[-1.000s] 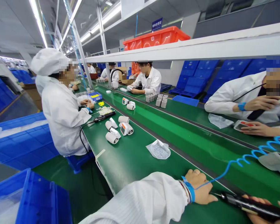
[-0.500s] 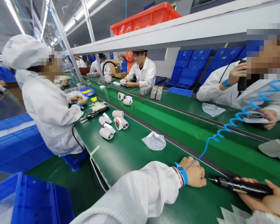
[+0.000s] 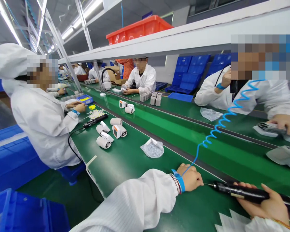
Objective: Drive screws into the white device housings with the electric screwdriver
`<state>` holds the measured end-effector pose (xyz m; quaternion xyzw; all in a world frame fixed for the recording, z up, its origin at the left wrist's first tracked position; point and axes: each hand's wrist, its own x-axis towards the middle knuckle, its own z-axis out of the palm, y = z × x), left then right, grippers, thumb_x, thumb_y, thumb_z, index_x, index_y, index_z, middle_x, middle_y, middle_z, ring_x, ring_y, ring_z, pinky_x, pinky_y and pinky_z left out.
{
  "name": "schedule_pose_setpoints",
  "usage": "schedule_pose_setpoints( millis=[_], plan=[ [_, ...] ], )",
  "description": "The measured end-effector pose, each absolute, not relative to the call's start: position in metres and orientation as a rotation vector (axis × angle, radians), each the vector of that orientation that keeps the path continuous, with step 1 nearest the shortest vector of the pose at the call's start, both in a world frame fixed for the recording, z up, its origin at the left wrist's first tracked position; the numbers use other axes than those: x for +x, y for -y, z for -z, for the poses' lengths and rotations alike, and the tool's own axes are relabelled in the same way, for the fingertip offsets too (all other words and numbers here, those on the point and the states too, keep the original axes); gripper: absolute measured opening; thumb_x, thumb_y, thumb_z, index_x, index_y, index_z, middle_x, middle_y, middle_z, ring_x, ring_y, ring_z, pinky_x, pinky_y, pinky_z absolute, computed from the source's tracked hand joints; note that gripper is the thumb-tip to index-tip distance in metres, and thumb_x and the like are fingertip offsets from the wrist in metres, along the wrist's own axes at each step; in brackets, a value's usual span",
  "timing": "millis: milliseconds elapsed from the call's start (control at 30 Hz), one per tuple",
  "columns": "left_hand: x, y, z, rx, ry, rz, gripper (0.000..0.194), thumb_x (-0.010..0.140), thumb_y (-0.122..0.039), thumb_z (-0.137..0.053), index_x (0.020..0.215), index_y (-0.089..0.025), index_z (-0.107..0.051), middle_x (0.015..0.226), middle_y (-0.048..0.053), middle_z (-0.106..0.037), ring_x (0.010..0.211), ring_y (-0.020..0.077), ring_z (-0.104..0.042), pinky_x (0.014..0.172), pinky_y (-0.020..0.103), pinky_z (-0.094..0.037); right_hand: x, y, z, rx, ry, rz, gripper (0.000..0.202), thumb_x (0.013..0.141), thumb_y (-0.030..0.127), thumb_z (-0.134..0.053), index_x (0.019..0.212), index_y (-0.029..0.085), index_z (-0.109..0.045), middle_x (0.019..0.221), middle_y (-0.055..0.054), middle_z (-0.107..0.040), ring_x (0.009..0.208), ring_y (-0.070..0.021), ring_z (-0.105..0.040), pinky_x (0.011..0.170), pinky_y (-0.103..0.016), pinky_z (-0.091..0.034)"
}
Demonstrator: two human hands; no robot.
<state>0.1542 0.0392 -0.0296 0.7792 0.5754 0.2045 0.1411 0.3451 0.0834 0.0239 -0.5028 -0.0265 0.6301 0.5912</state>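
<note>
My right hand (image 3: 268,203) is wrapped round a black electric screwdriver (image 3: 241,191), its thin bit pointing left. At the tip of that bit is my left hand (image 3: 189,177), its fingers pinched together; whatever they hold is too small or hidden to make out. A blue wrist strap (image 3: 178,181) with a coiled blue cord (image 3: 215,130) circles my left wrist. Beyond the left hand lies an open plastic bag of small screws (image 3: 152,149) on the green bench. Farther left sit several white devices with rolled grey cuffs (image 3: 119,131).
White translucent sheets or bags (image 3: 232,222) lie by my right wrist. A green conveyor belt (image 3: 181,141) runs past the bench. A co-worker (image 3: 36,112) sits at left near another black screwdriver (image 3: 96,120). Overhead runs a white shelf (image 3: 183,40) bearing a red bin (image 3: 140,30).
The view has swung slightly to the right. My hands keep nearly the same pose, with the screwdriver bit at the left fingertips. The co-worker opposite has shifted the hand on the device.
</note>
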Motion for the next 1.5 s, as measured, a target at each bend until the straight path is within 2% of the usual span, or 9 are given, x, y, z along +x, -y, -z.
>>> schedule_pose_setpoints(
  millis=[567,867,1033,1267,1500],
  plan=[
    [0.155,-0.034,0.021,2.308,-1.657,-0.563,0.025,0.085,-0.043,-0.054,0.077,-0.022,-0.064,0.082,0.001,-0.06,0.087,0.0183,-0.053,0.078,0.033,-0.037,0.336,-0.071,-0.039,-1.288,0.159,-1.41,0.026,0.081,0.022,-0.041,0.056,0.019,-0.048,0.066,-0.004,-0.043,0.044,-0.0093,-0.054,0.042,-0.026,-0.055],
    [0.157,-0.035,0.031,2.593,-1.64,-0.505,0.026,0.089,-0.04,-0.045,0.093,-0.02,-0.061,0.093,0.005,-0.06,0.091,0.0225,-0.054,0.073,0.035,-0.041,0.34,-0.078,-0.034,-1.294,0.065,-1.414,0.02,0.082,0.019,-0.04,0.063,0.017,-0.046,0.063,-0.002,-0.044,0.045,-0.0098,-0.052,0.038,-0.028,-0.056],
    [0.15,-0.037,0.026,2.524,-1.612,-0.509,0.034,0.081,-0.047,-0.053,0.094,-0.017,-0.061,0.09,0.007,-0.059,0.09,0.0231,-0.054,0.075,0.034,-0.043,0.338,-0.079,-0.039,-1.31,0.01,-1.43,0.018,0.084,0.016,-0.037,0.066,0.015,-0.043,0.062,0.0,-0.042,0.046,-0.0099,-0.051,0.037,-0.029,-0.055],
    [0.143,-0.041,0.021,2.594,-1.474,-0.455,0.024,0.087,-0.033,-0.049,0.083,-0.015,-0.064,0.087,0.007,-0.06,0.087,0.0204,-0.053,0.079,0.032,-0.042,0.341,-0.081,-0.033,-1.244,0.01,-1.43,0.016,0.083,0.016,-0.038,0.068,0.014,-0.044,0.065,0.0,-0.042,0.047,-0.009,-0.05,0.038,-0.03,-0.055],
    [0.147,-0.042,0.025,2.617,-1.461,-0.476,0.023,0.087,-0.033,-0.05,0.085,-0.014,-0.062,0.086,0.008,-0.059,0.085,0.0196,-0.053,0.078,0.032,-0.042,0.35,-0.088,-0.017,-1.193,-0.002,-1.43,0.011,0.079,0.018,-0.043,0.069,0.015,-0.045,0.066,-0.001,-0.044,0.049,-0.0107,-0.051,0.04,-0.033,-0.055]
  ],
)
